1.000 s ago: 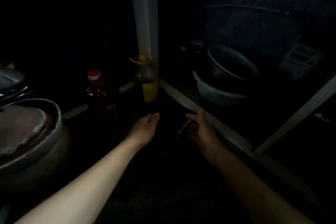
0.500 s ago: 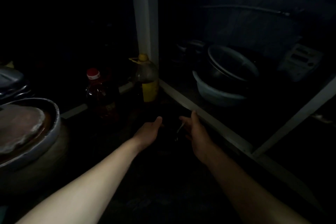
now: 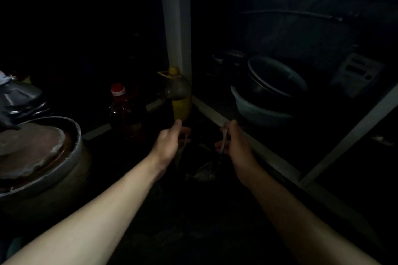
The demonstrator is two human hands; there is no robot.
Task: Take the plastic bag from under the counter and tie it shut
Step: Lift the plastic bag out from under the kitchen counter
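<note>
A thin, clear plastic bag [image 3: 205,170] hangs low in the dark space under the counter, between my two hands. My left hand [image 3: 169,143] pinches one pale handle strip of the bag. My right hand [image 3: 233,143] is closed around the other handle, which shows as a light strip by its fingers. The two handles are held apart, with the crumpled body of the bag sagging below them. What is inside the bag cannot be made out in the dim light.
A red-capped bottle [image 3: 123,114] and a yellow-capped oil jug [image 3: 178,94] stand just behind my hands by a white post [image 3: 177,28]. A large lidded jar [image 3: 41,157] sits on the left. Stacked basins [image 3: 267,92] rest on the low shelf to the right.
Both hands have closed on the bag's handles and lifted a little. They now stand farther apart than half a second ago, with the bag stretched between them.
</note>
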